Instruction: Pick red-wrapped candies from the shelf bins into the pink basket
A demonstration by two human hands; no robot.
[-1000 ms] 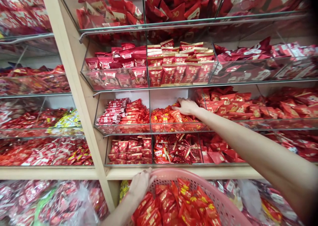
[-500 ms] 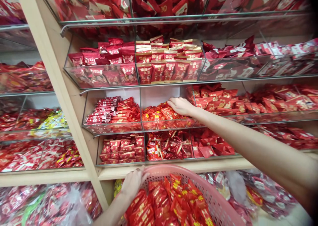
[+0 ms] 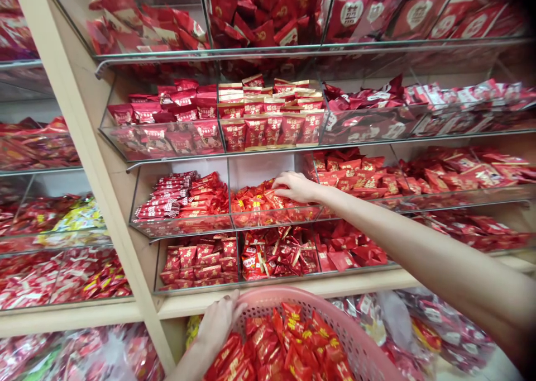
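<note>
My left hand [image 3: 218, 318] is wrapped over the near-left rim of a pink perforated plastic basket [image 3: 360, 328]. Red candy packets [image 3: 276, 342] with gold and yellow print are piled inside the basket. My right hand [image 3: 295, 187] reaches into a clear shelf compartment and rests over loose red packets [image 3: 255, 202], its curved fingers apart. The fingertips touch or nearly touch the packets; I cannot make out one in its grasp. To the left of that compartment, stacked red and checked packets [image 3: 176, 194] lie behind a clear front panel.
Clear dividers split the shelves into compartments of red packets. Gold-edged packets [image 3: 272, 129] stand one tier above my right hand. A wooden upright [image 3: 79, 146] runs along the left, and a wooden ledge [image 3: 355, 283] lies behind the basket. Plastic-bagged goods [image 3: 96, 353] sit below.
The view has tilted slightly, so the shelves sit lower and further left. My right hand stays over the same compartment, its fingers now more spread. My left hand keeps hold of the basket rim.
</note>
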